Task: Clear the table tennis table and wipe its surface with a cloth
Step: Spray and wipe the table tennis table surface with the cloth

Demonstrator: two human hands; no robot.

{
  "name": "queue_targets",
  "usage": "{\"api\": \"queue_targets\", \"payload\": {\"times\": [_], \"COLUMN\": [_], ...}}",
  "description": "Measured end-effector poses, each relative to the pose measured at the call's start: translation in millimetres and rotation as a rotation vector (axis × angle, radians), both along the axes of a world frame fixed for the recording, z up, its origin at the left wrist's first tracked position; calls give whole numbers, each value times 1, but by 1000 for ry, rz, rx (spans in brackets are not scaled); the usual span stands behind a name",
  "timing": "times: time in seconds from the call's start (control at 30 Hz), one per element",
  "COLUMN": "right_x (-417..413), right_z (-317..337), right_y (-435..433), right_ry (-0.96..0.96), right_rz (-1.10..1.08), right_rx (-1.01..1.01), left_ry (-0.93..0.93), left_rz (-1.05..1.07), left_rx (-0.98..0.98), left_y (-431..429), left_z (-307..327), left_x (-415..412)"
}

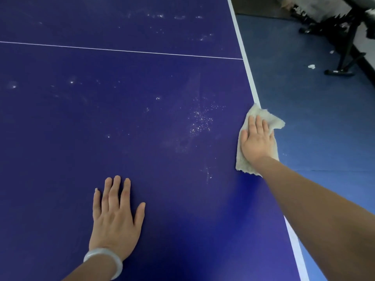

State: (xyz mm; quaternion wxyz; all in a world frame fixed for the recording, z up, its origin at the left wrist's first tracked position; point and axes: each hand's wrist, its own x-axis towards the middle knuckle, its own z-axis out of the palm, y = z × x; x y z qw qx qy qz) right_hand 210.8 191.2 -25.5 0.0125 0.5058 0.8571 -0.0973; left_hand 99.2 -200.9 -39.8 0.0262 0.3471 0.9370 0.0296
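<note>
Clearing looks finished as far as this view goes: nothing lies on the blue table tennis desk [142,155], so the work now is wiping. The right hand [256,141] lies flat with straight fingers, grasping nothing, and presses a pale, crumpled cloth [271,118] onto the desk's right edge. The cloth covers the white border line [246,63] there, and part of it hangs out past the edge over the blue floor [324,138]. The left hand [115,216], with a pale bangle [104,260] at the wrist, is also released. It rests palm down with spread fingers on the near part of the desk, well apart from the cloth, and seems only to brace the person. The near surface around this hand looks even and free of marks, which suggests it may be done, though I cannot be sure. Much is left. A cluster of white speckles [199,120] sits just left of the cloth, with faint smears below it. More dusty spots are scattered across the middle left, and another band lies beyond the thin white centre line [121,50] towards the far side. I would judge the wiping less than half done, with the speckled patch beside the cloth the nearest part to take. Off the desk stand a black frame [345,55] and a white scrap [311,66] on the floor.
</note>
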Motion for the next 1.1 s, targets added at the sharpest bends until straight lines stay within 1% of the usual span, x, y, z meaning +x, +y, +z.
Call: {"api": "queue_targets", "payload": {"times": [0.07,0.13,0.23,0.33,0.4,0.47,0.53,0.57,0.67,0.73,0.8,0.87,0.9,0.97,1.03,1.07,1.1], "right_x": [2,19,47,41,18,-9,-31,-38,-35,-22,-12,-13,-18,-32,-46,-50,-53], "right_z": [-3,-4,-5,-9,-11,-11,-10,-8,-2,0,-3,-5,-6,-9,-11,-9,-9], "right_y": [-23,-65,-136,-196,-213,-203,-162,-135,-66,-60,-93,-144,-168,-201,-202,-188,-168], "right_ry": [56,110,98,79,67,67,56,54,49,70,86,79,81,95,85,82,82], "right_rz": [-65,-77,-69,8,103,238,320,289,47,-52,-62,27,116,365,609,680,699], "right_rx": [-21,1,-34,-20,9,11,-15,-17,-38,-74,-46,-14,-3,10,5,8,19], "left_ry": [-3,-3,-13,-20,-19,-18,-17,-17,-15,-19,-21,-28,-29,-30,-26,-26,-26], "left_rz": [0,4,7,11,12,13,16,15,13,12,13,14,15,18,22,23,22], "left_rx": [-6,-10,-27,-45,-45,-44,-46,-52,-48,-44,-49,-54,-55,-60,-62,-64,-64], "left_y": [0,1,1,1,1,1,1,1,1,1,1,1,1,1,0,0,0], "left_z": [1,3,3,4,4,4,4,4,3,3,4,5,5,4,4,4,4], "left_x": [0,1,0,0,0,0,0,0,0,1,0,0,0,0,0,0,0]}}
